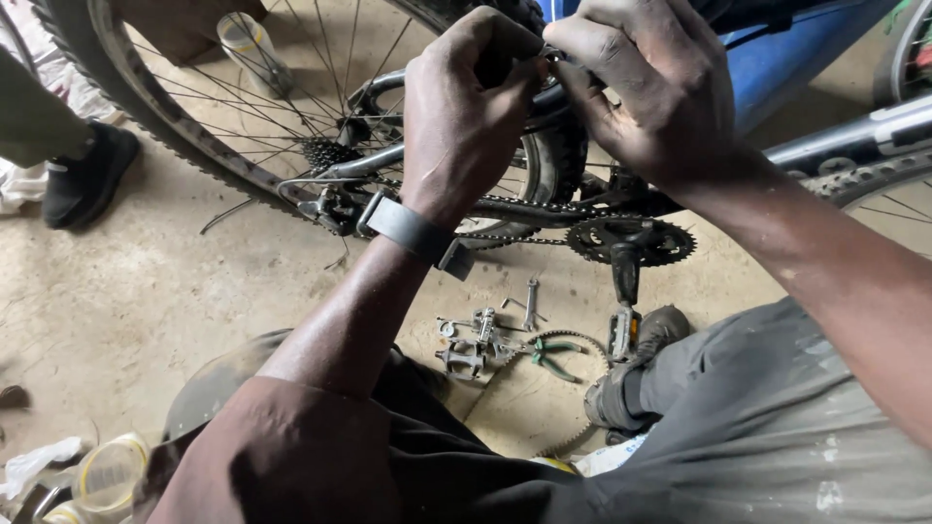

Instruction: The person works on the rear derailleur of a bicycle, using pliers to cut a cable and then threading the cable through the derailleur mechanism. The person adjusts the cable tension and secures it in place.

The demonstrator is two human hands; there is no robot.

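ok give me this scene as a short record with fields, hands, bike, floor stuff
left hand: left hand pinches a small part at the bike frame, dark band on the wrist
right hand: right hand meets it at the same spot; what it pinches is hidden
bike: rear wheel, chain, crankset
floor: green-handled pliers, loose metal parts
nearby: another person's black shoe

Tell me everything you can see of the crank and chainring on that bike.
The chainring is a dark, toothed metal set, upright on the bicycle, which stands over a concrete floor. A chain runs from its teeth toward the rear cogs. Its black crank arm hangs straight down, ending in a pedal. Neither hand touches it.
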